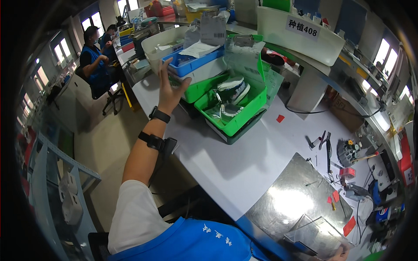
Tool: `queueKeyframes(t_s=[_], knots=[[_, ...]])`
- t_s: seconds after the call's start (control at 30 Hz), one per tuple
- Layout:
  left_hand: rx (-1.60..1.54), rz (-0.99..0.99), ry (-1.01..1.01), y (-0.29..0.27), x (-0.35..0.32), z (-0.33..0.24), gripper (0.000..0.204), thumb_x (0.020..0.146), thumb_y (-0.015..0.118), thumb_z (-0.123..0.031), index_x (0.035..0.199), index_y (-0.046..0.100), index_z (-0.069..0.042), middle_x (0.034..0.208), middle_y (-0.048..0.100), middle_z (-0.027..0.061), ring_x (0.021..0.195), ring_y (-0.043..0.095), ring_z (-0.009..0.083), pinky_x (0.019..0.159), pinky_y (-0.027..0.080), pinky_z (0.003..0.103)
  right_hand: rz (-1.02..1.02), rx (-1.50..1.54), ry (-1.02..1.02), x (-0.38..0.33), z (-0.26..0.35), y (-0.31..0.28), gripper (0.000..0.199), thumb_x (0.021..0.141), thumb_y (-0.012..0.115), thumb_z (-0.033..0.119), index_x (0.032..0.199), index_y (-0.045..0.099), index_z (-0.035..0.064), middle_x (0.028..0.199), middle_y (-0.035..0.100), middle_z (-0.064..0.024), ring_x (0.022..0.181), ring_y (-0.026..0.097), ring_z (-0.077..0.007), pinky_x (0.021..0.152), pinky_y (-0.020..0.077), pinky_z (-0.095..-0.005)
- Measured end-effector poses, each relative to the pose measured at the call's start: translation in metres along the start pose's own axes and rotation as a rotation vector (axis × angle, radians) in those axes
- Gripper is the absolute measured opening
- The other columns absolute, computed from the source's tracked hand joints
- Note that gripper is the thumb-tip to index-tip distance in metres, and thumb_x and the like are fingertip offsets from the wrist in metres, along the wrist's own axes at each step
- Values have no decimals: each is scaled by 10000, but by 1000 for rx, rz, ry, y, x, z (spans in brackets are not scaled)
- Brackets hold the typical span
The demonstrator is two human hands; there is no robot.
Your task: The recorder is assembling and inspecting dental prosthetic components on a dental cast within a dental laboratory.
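Observation:
My left hand [171, 90] reaches out to a stack of trays, its fingers spread. The fingers rest against the end of a blue tray [198, 65] that sits on a whitish bin, with the thumb near the bin's front corner. Beside it, a green tray [233, 128] holds what look like dental models [232, 89] and a clear bag; clipped papers [244, 56] stand at its back. My right hand [340, 253] shows only in part at the lower right edge, fingers closed on a clear plastic bag [320, 237] above the metal plate [278, 191].
Pliers [327, 145], a round bur holder [348, 152] and red scraps [349, 226] lie at the right of the white table [217, 174]. A large white bin [300, 35] stands at the back. Two people sit far left; a grey metal rack [65, 161] stands left.

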State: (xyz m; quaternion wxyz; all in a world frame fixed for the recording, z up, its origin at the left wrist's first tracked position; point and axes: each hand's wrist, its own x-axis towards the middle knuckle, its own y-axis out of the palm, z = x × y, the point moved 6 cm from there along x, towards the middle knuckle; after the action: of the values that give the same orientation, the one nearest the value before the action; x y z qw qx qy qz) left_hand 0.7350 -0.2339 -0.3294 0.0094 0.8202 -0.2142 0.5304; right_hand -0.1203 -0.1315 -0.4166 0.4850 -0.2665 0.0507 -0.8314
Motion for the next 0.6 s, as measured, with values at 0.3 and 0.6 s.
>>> queueKeyframes(t_s=[0.3,0.6], knots=[[-201,151,-151,-1,6,11,997,862,840,-322,1639,239,-148,1569,387,156,1474,364,296,1191,346,427,-23,18,147,-3,-22,-3,189,956,676,84,1089,704,-48,1165,669,-186,1084,593,-295,1023,462,-430],[236,117,300,-18,-22,-118,761,839,848,-332,1493,527,-110,1610,395,182,1499,366,387,1216,331,487,19,147,125,-9,-16,-1,154,950,580,73,1047,620,-40,1005,629,-59,923,577,-154,875,469,-286]])
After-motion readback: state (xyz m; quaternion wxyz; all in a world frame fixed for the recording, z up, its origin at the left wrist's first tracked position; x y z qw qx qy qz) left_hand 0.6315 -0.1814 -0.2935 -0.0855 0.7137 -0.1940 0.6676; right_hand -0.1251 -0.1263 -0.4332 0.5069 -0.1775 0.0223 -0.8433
